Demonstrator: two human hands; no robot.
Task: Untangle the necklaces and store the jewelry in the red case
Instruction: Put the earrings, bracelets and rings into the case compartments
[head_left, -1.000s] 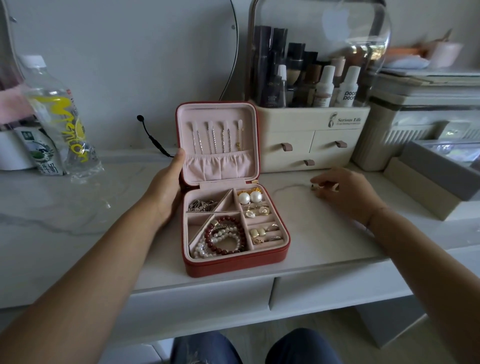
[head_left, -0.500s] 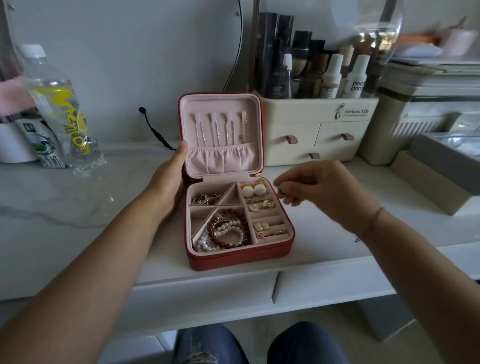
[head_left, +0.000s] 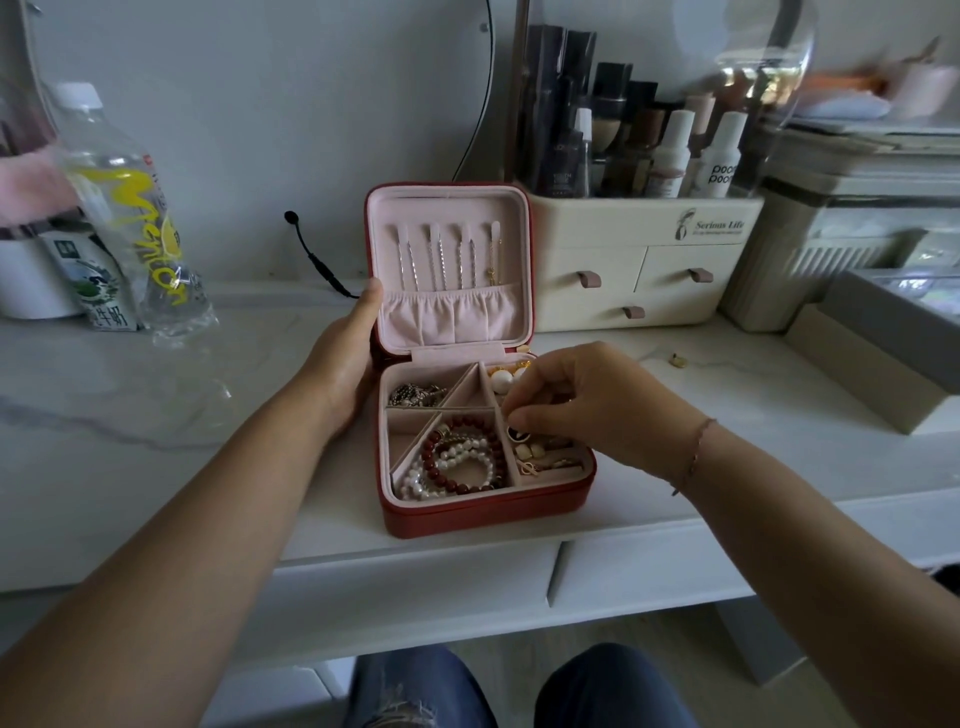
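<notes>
Left hand: laid against the left side of the red jewelry case at the hinge. The thumb is set up along the left edge of the lid; the fingers are hidden behind the case, which is held steady.
Right hand: held over the right-hand compartments, fingers curled, thumb and forefinger drawn together just above a small dark piece. Whether the piece is gripped cannot be told.
Case position: open on the white tabletop, between the two hands, lid upright.
Lid contents: thin chains are hung in a row above a gathered pink pocket, beside the left thumb.
Tray contents: a silver chain bundle is lodged near the left palm; red bead bracelets and pearl strands are coiled together left of the right fingertips; pearl earrings are seen just above those fingertips.
Loose item: a small gold piece is left on the tabletop beyond the right hand.
Surroundings: a cosmetics organizer is stood behind the right hand; a water bottle well left of the left hand.
</notes>
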